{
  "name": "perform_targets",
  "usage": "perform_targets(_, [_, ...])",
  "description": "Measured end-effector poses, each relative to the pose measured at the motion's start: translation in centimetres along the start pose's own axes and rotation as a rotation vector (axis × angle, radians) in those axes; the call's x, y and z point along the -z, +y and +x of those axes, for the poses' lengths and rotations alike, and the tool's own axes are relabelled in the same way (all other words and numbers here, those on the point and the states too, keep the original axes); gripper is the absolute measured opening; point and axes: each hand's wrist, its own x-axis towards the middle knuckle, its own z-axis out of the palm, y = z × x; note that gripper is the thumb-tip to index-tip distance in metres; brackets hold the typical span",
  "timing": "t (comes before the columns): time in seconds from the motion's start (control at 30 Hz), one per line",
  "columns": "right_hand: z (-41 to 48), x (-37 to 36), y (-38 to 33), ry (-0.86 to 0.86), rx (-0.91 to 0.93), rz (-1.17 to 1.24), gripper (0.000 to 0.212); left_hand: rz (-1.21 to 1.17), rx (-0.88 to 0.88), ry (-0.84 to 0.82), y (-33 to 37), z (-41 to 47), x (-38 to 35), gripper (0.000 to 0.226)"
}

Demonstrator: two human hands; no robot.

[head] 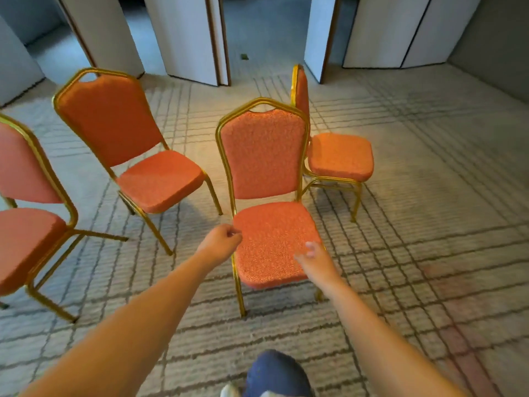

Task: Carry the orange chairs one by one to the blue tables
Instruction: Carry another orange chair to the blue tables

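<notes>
Several orange chairs with gold metal frames stand on the carpet. The nearest chair (269,196) faces me in the middle. My left hand (221,242) hovers at the left edge of its seat with the fingers loosely curled and holding nothing. My right hand (316,257) is over the seat's right edge, fingers loosely spread, blurred, gripping nothing. A second chair (337,156) stands right behind it, turned sideways. Another chair (128,144) stands to the left, and one more (25,213) is at the far left edge. No blue tables are in view.
White folding partition panels (186,38) line the back of the room, with gaps between them. The patterned grey carpet (429,196) stretches open to the right. My knee in blue trousers (276,373) shows at the bottom edge.
</notes>
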Motion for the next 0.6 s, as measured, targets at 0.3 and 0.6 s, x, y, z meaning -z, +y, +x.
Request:
perform_targets(0.3, [12.6,-1.2,-2.5,0.134,-0.184,0.150,0.063,0.140,-0.133,-0.234,3.2,16.4,0.5,0.022])
perform_targets(0.6, [20.8,-2.3,-5.2,0.170,-0.330,0.231,0.055,0.157,-0.114,-0.391,6.0,29.4,0.7,0.025])
